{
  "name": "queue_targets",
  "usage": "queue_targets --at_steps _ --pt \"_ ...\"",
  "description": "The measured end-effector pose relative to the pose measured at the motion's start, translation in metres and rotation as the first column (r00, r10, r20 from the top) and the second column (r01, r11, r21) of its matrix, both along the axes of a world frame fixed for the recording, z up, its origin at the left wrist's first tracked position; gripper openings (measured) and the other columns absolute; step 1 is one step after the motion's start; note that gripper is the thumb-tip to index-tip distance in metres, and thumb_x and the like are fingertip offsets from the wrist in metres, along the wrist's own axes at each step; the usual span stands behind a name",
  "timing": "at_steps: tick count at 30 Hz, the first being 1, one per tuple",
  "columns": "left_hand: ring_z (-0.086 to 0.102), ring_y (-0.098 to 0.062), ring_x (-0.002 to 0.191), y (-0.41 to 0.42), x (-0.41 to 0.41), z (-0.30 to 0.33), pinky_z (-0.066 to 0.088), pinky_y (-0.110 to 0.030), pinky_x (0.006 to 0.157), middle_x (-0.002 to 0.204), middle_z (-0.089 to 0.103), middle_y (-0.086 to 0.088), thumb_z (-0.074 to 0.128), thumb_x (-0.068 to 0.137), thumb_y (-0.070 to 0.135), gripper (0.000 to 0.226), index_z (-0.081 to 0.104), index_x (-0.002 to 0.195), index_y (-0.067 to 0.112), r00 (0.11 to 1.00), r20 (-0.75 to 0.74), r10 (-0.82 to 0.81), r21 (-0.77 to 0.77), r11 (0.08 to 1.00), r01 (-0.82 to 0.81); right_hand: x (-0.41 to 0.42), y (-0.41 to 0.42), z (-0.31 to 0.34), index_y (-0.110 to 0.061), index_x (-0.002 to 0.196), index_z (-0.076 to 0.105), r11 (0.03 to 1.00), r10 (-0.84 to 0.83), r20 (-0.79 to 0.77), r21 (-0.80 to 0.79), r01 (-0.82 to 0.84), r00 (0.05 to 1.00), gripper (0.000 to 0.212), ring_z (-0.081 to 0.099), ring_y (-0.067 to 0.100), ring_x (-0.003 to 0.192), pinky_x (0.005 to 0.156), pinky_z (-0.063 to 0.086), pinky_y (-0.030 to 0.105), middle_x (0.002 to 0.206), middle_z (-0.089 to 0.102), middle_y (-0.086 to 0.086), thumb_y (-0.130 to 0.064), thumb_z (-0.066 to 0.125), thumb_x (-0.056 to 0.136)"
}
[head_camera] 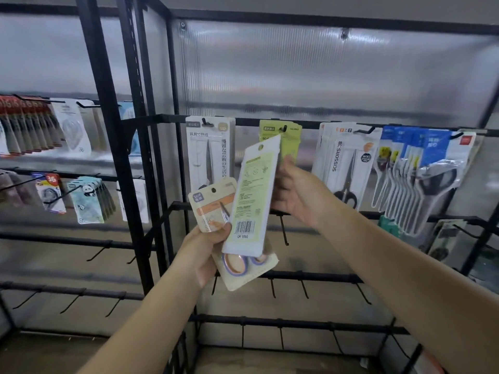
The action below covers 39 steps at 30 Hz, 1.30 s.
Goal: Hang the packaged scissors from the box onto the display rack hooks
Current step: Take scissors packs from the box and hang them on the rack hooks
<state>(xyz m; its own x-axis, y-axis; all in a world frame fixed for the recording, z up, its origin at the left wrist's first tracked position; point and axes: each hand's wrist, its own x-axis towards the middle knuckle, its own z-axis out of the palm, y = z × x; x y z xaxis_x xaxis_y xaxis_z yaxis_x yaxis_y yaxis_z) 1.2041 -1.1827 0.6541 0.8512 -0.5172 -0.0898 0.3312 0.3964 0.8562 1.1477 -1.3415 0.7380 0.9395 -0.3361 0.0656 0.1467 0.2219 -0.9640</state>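
the left hand (208, 249) is closed on a beige scissors pack (216, 211), thumb across its front, handles sticking out below the grip; the right hand (297, 190) holds a green-backed pack (251, 195) by its right edge, barcode side facing, overlapping the beige one; behind, a green pack (290, 136) hangs on the display rack (310, 122).

The white pack (348, 168) on the rack says "SCISSORS" down its side. The green pack (290, 136) behind shows "NO.", then small numbers too blurry to read. The pale green pack (252, 195) held up in front has a barcode with "QR S002" under it. A red tag (51, 179) on the left says "36".
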Motion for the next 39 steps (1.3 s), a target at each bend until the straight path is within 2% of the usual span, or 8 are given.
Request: queue_targets --at_steps 6,12,16,19,24,27,33,39 --pt "0.069 -0.017 0.069 -0.017 -0.016 0.006 0.052 -0.030 0.053 0.094 0.071 -0.006 0.054 0.089 0.000 0.020 0.061 0.102 0.013 0.993 -0.015 0.120 0.030 0.992 -0.120 0.009 0.013 -0.032 -0.020 0.122 0.056 0.993 -0.049 -0.136 -0.114 0.033 0.990 0.052 0.060 0.024 0.107 0.081 0.052 0.039 0.117 0.064 0.006 -0.058 0.040 0.091" --pt "0.061 -0.016 0.047 -0.025 -0.030 0.014 0.051 -0.024 0.044 0.067 0.068 -0.006 0.054 0.091 0.000 0.015 0.065 0.087 0.010 0.949 0.285 0.136 0.229 0.952 -0.205 0.013 0.017 -0.048 -0.018 0.109 0.059 0.979 -0.099 -0.190 0.158 0.130 0.977 0.055 0.062 0.026 0.097 0.091 0.049 0.041 0.105 0.066 0.009 -0.064 0.040 0.087" --pt "0.063 -0.033 0.064 -0.035 -0.041 0.018 0.053 -0.041 0.062 0.073 0.067 -0.021 0.054 0.091 -0.001 0.026 0.063 0.075 0.017 0.820 0.572 0.026 0.306 0.921 -0.242 0.014 0.022 -0.052 -0.010 0.116 0.059 0.974 -0.127 -0.159 0.168 0.153 0.979 0.050 0.064 0.022 0.081 0.071 0.052 0.035 0.092 0.067 0.008 -0.051 0.051 0.089" --pt "0.068 -0.020 0.075 -0.033 -0.039 0.021 0.055 -0.034 0.070 0.080 0.072 -0.007 0.055 0.089 -0.003 0.025 0.067 0.083 0.018 0.832 0.555 0.009 0.234 0.958 -0.167 0.010 0.017 -0.049 -0.013 0.123 0.052 0.959 -0.232 -0.090 0.144 0.244 0.968 0.042 0.065 0.022 0.084 0.067 0.053 0.033 0.104 0.067 0.009 -0.039 0.057 0.090" --pt "0.069 -0.014 0.083 -0.030 -0.035 0.026 0.057 -0.026 0.073 0.090 0.073 0.000 0.051 0.091 0.000 0.023 0.065 0.104 0.013 0.903 0.428 -0.033 0.093 0.996 -0.008 0.002 -0.003 -0.044 -0.036 0.111 0.050 0.946 -0.321 -0.012 -0.037 0.321 0.947 0.032 0.059 0.023 0.100 0.089 0.049 0.044 0.111 0.061 0.001 -0.028 0.067 0.084" --pt "0.069 -0.011 0.075 -0.027 -0.032 0.031 0.055 -0.022 0.061 0.084 0.074 0.003 0.049 0.092 0.001 0.022 0.065 0.102 0.014 0.910 0.415 0.021 0.041 0.998 -0.042 0.000 -0.014 -0.033 -0.029 0.137 0.043 0.896 -0.399 0.103 -0.166 0.411 0.911 0.063 0.049 0.019 0.121 0.104 0.041 0.039 0.139 0.047 -0.002 -0.019 0.070 0.081" --pt "0.070 -0.013 0.072 -0.019 -0.024 0.042 0.055 -0.024 0.057 0.081 0.074 0.002 0.048 0.094 0.004 0.020 0.065 0.097 0.015 0.898 0.431 0.088 -0.030 0.996 -0.083 0.009 -0.034 -0.005 -0.031 0.144 0.032 0.667 -0.462 0.279 -0.516 0.537 0.842 0.077 0.042 0.011 0.118 0.097 0.029 0.020 0.138 0.041 0.000 -0.037 0.072 0.079" --pt "0.070 -0.017 0.075 -0.013 -0.014 0.042 0.054 -0.026 0.059 0.086 0.073 -0.002 0.048 0.094 0.003 0.018 0.064 0.102 0.009 0.901 0.418 0.117 -0.032 0.993 -0.114 0.025 -0.036 0.015 -0.030 0.147 0.024 0.578 -0.502 0.182 -0.657 0.484 0.846 0.078 0.044 0.025 0.126 0.092 0.033 0.024 0.144 0.035 0.005 -0.035 0.069 0.083"
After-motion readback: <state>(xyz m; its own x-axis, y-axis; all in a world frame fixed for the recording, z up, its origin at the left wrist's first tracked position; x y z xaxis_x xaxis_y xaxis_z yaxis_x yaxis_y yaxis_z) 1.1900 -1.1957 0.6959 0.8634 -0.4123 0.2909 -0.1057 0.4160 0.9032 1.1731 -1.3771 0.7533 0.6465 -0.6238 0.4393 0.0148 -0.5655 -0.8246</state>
